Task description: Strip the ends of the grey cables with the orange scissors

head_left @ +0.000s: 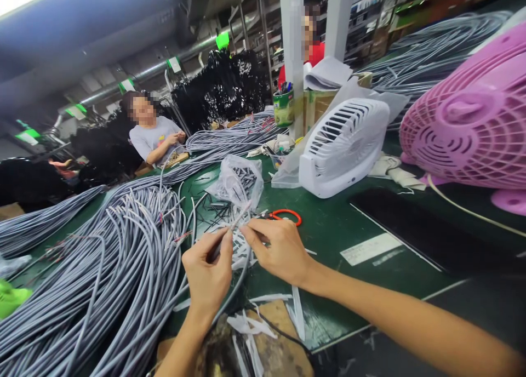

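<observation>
A grey cable [243,277] curves up from below to my two hands, its pale end showing just above the fingertips. My left hand [210,268] pinches this end between thumb and forefinger. Right beside it, my right hand [280,250] is closed at the same end, thumb and fingertips pressed together; the exact spot it grips is partly hidden. White and dark scraps [238,244] lie on the green table behind and under the hands. Just beyond my right hand are scissors with red-orange handles [292,212].
A large pile of grey cables [135,245] covers the left. Behind the hands sits a clear bag of short grey pieces [242,182]. A white fan [345,147], a pink fan [464,119] and a dark flat panel [411,229] stand right. A person [154,133] works across the table.
</observation>
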A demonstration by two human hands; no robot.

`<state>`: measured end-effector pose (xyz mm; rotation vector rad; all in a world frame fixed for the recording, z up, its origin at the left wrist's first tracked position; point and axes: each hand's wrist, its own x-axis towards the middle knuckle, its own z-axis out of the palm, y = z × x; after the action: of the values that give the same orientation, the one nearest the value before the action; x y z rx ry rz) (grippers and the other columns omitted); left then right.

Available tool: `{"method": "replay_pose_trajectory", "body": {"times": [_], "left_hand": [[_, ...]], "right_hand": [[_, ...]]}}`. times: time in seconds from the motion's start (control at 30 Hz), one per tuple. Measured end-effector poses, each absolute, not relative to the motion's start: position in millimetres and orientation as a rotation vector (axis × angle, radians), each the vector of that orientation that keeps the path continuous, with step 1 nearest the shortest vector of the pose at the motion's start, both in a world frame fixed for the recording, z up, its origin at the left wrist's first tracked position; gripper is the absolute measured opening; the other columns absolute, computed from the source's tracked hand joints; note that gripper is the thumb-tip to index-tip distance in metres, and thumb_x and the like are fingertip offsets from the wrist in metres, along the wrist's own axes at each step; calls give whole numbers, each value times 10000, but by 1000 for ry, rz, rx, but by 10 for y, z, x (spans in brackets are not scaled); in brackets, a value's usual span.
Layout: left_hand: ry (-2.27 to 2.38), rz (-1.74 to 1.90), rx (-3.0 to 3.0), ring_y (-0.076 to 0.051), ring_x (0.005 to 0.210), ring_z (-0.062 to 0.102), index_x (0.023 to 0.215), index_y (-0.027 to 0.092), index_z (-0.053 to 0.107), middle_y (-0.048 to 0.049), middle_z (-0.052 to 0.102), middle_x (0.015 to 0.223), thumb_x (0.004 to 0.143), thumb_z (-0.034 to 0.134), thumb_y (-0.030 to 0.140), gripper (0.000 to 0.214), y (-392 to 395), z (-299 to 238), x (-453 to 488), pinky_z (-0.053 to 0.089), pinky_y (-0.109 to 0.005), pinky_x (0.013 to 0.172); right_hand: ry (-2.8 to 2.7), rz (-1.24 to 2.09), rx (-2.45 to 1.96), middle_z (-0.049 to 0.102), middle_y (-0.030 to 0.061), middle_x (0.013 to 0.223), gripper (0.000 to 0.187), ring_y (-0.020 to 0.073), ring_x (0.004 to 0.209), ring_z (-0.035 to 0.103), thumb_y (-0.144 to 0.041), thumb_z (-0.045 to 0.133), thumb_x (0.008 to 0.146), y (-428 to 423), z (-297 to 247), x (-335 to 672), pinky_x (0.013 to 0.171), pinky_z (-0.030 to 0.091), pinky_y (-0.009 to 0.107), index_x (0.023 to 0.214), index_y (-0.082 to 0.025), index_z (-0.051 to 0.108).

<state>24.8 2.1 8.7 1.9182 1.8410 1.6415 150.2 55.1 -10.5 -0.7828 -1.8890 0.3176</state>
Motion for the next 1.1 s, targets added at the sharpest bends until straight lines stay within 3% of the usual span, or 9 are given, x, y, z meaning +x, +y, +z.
{"method": "replay_pose_trajectory", "body": {"times": [0.13,0.3,0.5,0.6,0.7,0.77,0.87,1.1], "left_hand": [[1877,1628,1928,-131,503,616,764,134,726,-43,711,639,751,582,256,189,28,108,289,486,-201,472],[1903,1651,1880,-145,535,635,765,132,726,-55,722,668,746,575,245,190,38,101,293,487,-208,481],[1945,1635,2191,-98,412,504,782,124,725,-27,639,536,757,553,233,205,72,34,271,411,-208,450],[2030,1578,1908,-127,504,563,740,135,730,-46,671,609,718,577,232,182,180,47,169,430,-228,520],[2074,1543,1654,-114,466,509,686,124,724,-21,616,537,715,580,269,206,259,80,45,370,-214,457],[1933,1553,1557,-76,392,382,737,118,719,31,483,445,752,546,355,294,249,95,11,267,-192,392],[1639,1518,1371,-42,366,201,737,107,682,85,274,415,740,550,487,402,169,107,53,132,-180,368],[1521,1462,1344,-42,393,184,643,136,575,84,254,457,704,587,551,419,87,119,181,124,-182,364]], "right_hand": [[-1854,380,-732,436,-47,432,370,63,379,341,-251,421,878,522,-118,1491,446,239,200,518,-172,452],[-1839,284,-651,506,-18,486,332,75,432,421,-230,420,879,508,-177,1459,485,282,195,570,-160,519],[-1819,342,-751,443,-39,424,392,67,378,365,-252,402,896,521,-144,1446,431,248,208,524,-164,489],[-1814,148,-459,506,-23,453,386,79,401,416,-250,384,908,443,-149,1442,456,273,223,566,-165,542],[-1806,62,-164,521,-31,443,384,85,401,425,-275,374,919,397,-162,1452,456,271,231,603,-179,570],[-1839,192,-388,575,-5,508,356,84,434,466,-237,398,903,430,-153,1467,470,297,217,597,-167,565],[-1850,310,-732,522,-20,470,353,77,398,412,-258,431,885,523,-120,1487,454,266,218,562,-164,539],[-1911,348,-811,479,-30,451,368,77,404,378,-269,423,881,543,-88,1480,465,232,212,535,-170,499]]}}
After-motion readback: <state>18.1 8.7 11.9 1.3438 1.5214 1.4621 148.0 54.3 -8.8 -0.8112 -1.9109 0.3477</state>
